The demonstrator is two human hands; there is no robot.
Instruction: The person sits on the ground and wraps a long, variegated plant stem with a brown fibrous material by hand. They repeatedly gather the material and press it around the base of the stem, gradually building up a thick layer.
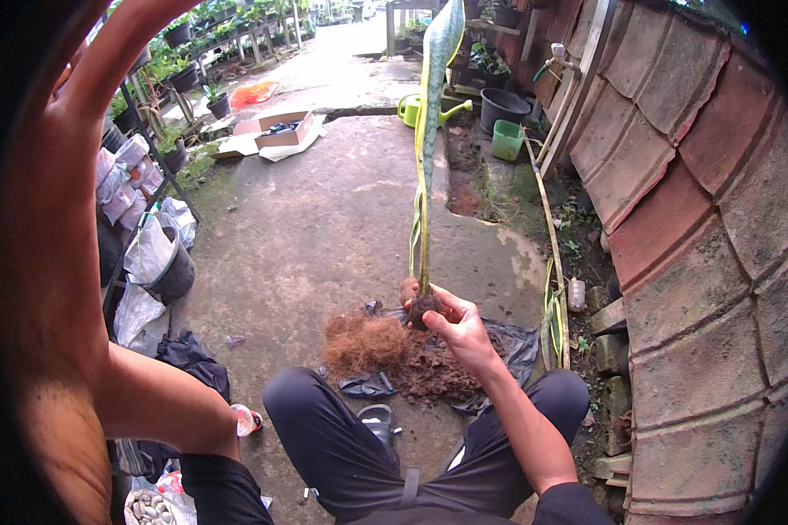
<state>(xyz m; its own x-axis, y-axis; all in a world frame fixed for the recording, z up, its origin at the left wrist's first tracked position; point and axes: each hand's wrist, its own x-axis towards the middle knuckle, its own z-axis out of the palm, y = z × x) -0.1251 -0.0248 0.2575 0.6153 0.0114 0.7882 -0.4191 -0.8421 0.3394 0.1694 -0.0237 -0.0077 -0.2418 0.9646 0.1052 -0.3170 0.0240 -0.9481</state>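
My right hand [456, 321] grips a dark ball of soil [425, 310] at the base of a snake plant [437, 72]. Its tall, yellow-edged leaf stands upright. Partly hidden behind my fingers is a brown, fibrous-looking ball [408, 289], with a thinner variegated leaf [415, 230] rising above it. Beneath the held plant, a heap of coconut fibre [366, 341] lies beside loose brown soil [440, 374] on a black plastic sheet [519, 341]. My left hand [82, 92] is raised close to the camera at the upper left; its fingertips are out of view.
Potted plants [184, 72] line the left. An open cardboard box [285, 131], a green watering can [410, 110] and a green container [507, 139] stand farther off. More variegated leaves [551, 315] lie right, near a roof-tile wall [689, 315]. A bag of pebbles [150, 508] sits lower left.
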